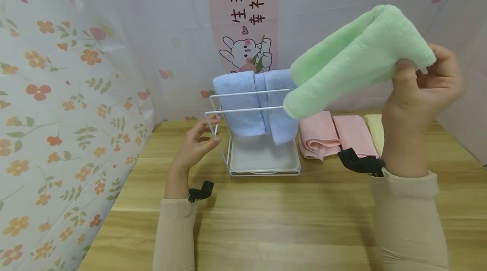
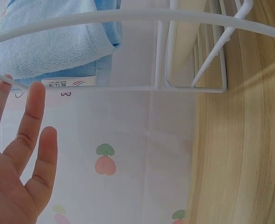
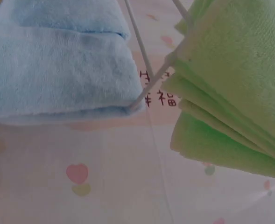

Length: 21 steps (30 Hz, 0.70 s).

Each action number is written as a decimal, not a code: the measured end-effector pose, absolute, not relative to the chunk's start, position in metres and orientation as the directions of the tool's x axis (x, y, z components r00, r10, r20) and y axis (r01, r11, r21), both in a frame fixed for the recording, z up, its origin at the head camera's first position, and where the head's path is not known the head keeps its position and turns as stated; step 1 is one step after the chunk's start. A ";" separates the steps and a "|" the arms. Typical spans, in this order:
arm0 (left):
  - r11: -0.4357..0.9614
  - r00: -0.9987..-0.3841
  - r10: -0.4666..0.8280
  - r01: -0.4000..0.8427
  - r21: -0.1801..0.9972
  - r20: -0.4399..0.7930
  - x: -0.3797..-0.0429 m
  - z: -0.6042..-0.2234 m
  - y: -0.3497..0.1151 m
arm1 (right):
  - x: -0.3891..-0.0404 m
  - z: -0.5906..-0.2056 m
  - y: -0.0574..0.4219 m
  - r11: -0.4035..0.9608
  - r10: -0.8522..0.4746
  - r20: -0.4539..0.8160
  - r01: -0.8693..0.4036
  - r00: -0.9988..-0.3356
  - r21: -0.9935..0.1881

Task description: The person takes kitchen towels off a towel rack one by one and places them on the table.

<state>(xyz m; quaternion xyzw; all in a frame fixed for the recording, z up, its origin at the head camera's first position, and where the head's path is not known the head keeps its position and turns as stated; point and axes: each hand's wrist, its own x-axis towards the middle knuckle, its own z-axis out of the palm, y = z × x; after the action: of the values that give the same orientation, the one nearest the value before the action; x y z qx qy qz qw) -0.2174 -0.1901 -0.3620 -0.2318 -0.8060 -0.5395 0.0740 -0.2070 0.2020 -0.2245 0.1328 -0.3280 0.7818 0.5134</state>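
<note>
In the head view, the right hand [image 1: 422, 89] holds a folded green towel [image 1: 354, 61] up in the air, above the pink towels [image 1: 332, 133] on the wooden surface [image 1: 285, 220]. The fingers are clamped on its right end, thumb in front. The towel looks soft, light and thick; I judge it will sag, so the folded end is the good place to hold. Its long axis goes from upper right down to lower left, and the free end points at the white rack [image 1: 255, 135], where a blue towel [image 1: 256, 104] already hangs. The left hand [image 1: 195, 144] has its fingers apart and touches the front rail.

In the left wrist view, straight fingers [image 2: 34, 109] lie at the rail [image 2: 128, 16].

In the right wrist view, the green layers [image 3: 235, 88] hang beside the blue towel [image 3: 58, 70]; the fingers are not visible.
</note>
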 end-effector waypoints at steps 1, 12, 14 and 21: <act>0.308 -0.881 0.293 0.454 0.836 0.371 -0.217 -0.362 -0.190 | -0.208 -0.226 0.206 -0.258 0.716 0.543 -0.889 -0.439 -0.378; 0.315 -0.880 0.286 0.460 0.830 0.379 -0.219 -0.362 -0.190 | -0.203 -0.238 0.222 -0.229 0.705 0.551 -0.878 -0.447 -0.420; 0.317 -0.880 0.288 0.459 0.830 0.378 -0.219 -0.362 -0.190 | -0.203 -0.242 0.223 -0.241 0.694 0.560 -0.879 -0.453 -0.412; 0.306 -0.880 0.292 0.456 0.836 0.374 -0.219 -0.363 -0.190 | -0.206 -0.266 0.235 -0.222 0.636 0.587 -0.847 -0.501 -0.482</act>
<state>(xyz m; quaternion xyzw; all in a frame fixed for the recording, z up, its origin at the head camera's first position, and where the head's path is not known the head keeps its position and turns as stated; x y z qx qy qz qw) -0.2192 -0.1897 -0.3630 -0.2324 -0.8044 -0.5415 0.0759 -0.2063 0.2345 -0.2659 0.1334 -0.3963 0.7703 0.4814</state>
